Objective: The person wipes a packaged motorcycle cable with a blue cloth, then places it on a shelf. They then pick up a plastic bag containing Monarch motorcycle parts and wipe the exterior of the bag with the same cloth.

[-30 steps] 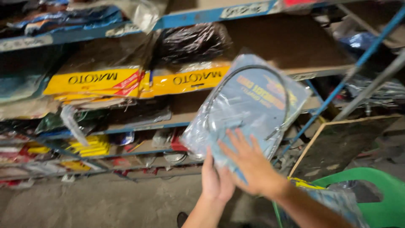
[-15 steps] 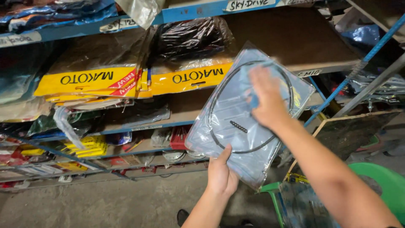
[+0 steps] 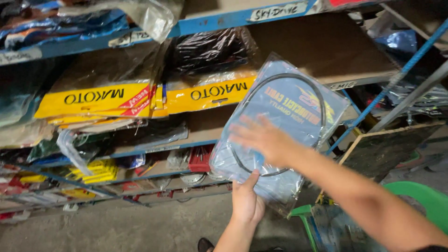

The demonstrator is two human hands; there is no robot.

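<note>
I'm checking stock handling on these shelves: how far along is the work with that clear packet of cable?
Done: the clear packet, with a coiled black cable inside, is off the shelves and held up in front of them. In hand: the left hand grips its lower edge while the right hand, blurred, lies flat across its face. Left: the packet has not been set down anywhere yet.

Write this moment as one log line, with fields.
left hand: grips cable packet bottom edge | right hand: flat on packet front, blurred | behind: blue shelves
</note>
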